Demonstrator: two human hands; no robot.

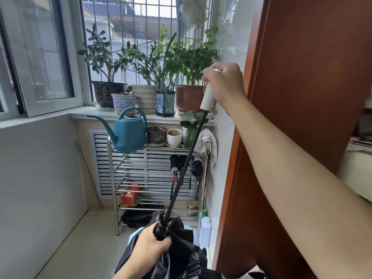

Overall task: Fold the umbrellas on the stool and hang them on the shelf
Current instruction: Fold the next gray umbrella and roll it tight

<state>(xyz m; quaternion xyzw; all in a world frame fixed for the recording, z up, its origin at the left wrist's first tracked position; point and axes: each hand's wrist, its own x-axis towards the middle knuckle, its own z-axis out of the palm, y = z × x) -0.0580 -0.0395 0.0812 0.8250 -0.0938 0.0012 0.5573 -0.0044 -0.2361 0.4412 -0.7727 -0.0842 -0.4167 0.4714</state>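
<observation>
I hold a black umbrella (181, 250) with its shaft stretched out long, slanting from lower left to upper right. My right hand (225, 85) grips its white handle (207, 97) high up near the tiled wall. My left hand (149, 248) grips the runner where the collapsed black canopy gathers, low in the view. The canopy hangs loose and crumpled below that hand. Under it a light blue stool (132, 236) shows only at its edge. On the steel shelf (159, 172) behind, folded umbrellas (187, 166) hang from a rail at the right side.
A teal watering can (128, 131) and small pots stand on the shelf's top. Potted plants (153, 77) line the windowsill. A brown door (302, 97) fills the right. A red box (130, 195) and a white bottle (205, 230) sit low near the shelf.
</observation>
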